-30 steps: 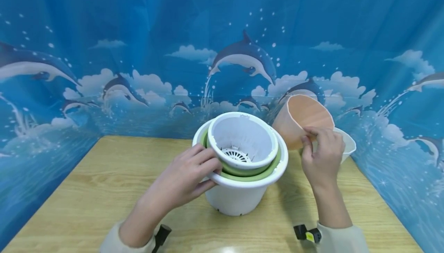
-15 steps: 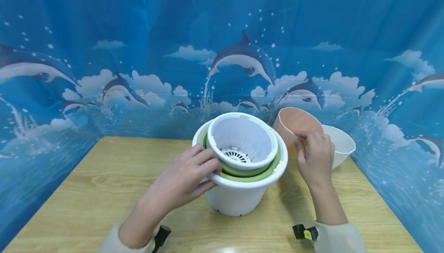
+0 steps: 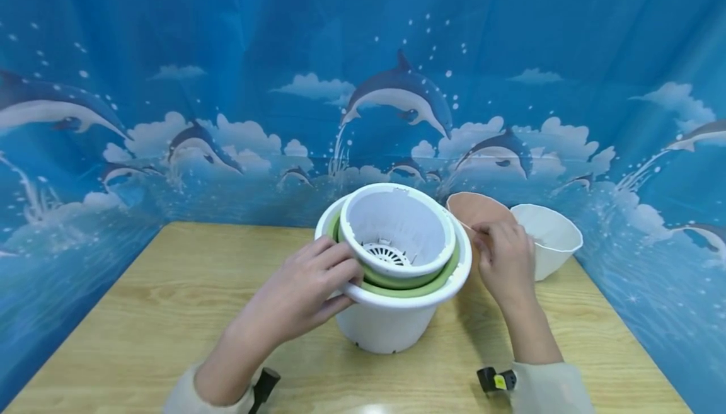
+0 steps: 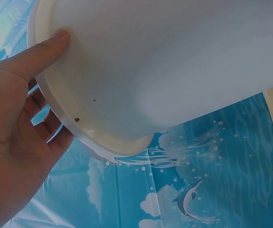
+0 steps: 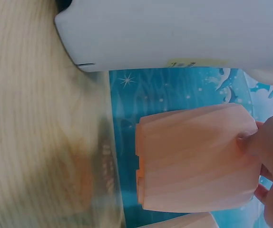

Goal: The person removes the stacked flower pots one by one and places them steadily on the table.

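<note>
My left hand [image 3: 309, 281] grips the near-left rim of a large white flowerpot [image 3: 386, 329]. In the left wrist view, the thumb presses the outer wall of this pot [image 4: 174, 61] while the fingers reach over the rim. Nested inside it are green pots [image 3: 422, 289] and, on top, a smaller white pot [image 3: 397, 212] with a slotted bottom. My right hand [image 3: 507, 263] pinches the rim of a peach flowerpot [image 3: 479, 207], right behind the white stack. The right wrist view shows this peach pot [image 5: 193, 161] from the side, its small feet at the base.
A white pot [image 3: 553, 256] with a wavy rim stands to the right of the peach one, partly behind my right hand. All this is on a wooden table [image 3: 198, 288]. A blue dolphin-print backdrop [image 3: 255, 86] closes off the back and sides.
My right hand has brought the peach pot down and slightly left, uncovering more of the wavy-rimmed white pot. The left hand and the nested stack have stayed put.
</note>
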Motion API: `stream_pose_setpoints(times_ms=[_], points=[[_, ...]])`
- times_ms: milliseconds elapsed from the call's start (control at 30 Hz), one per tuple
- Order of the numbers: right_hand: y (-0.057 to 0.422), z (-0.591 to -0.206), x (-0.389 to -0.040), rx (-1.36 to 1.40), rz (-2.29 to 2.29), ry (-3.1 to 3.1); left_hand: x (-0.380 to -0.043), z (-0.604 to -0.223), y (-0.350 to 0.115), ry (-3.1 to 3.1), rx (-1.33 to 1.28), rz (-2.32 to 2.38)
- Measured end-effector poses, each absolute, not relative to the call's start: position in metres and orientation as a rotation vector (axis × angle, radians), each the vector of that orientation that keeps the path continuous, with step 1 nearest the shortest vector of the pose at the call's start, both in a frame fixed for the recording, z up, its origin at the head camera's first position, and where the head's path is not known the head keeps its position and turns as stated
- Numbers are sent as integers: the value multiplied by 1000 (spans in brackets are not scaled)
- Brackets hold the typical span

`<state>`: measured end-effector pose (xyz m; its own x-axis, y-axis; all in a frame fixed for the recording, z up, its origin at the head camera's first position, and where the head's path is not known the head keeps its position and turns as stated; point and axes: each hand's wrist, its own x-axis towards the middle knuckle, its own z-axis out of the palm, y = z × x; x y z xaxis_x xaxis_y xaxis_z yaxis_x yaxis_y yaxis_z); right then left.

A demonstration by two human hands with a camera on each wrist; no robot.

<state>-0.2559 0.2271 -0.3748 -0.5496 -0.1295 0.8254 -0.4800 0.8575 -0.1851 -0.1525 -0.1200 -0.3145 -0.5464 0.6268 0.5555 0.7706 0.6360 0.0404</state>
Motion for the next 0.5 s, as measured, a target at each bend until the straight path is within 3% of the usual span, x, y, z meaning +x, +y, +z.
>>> stream_pose_setpoints(times_ms=[500], points=[[231, -385, -261, 460, 482, -2211, -152, -312, -119, -2367, -1087, -385]])
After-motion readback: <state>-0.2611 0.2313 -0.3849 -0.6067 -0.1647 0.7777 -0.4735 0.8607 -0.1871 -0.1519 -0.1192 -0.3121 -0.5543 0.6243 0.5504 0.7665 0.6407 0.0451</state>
